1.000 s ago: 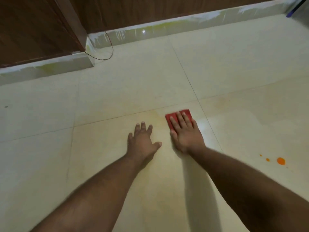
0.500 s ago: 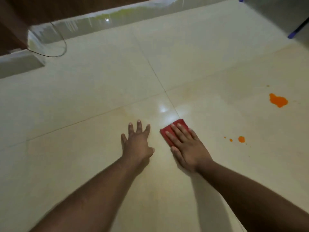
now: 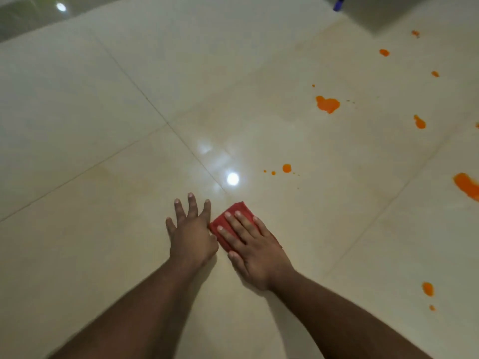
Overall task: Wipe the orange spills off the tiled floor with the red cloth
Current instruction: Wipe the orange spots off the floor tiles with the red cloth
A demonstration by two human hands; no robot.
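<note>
Now R hand (image 3: 255,251) flat on red cloth (image 3: 234,216), orange spills (image 3: 328,104) apart

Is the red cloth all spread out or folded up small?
Folded small. The red cloth is a compact pad, mostly hidden under the flat right hand; only a corner shows past the fingers.
</note>
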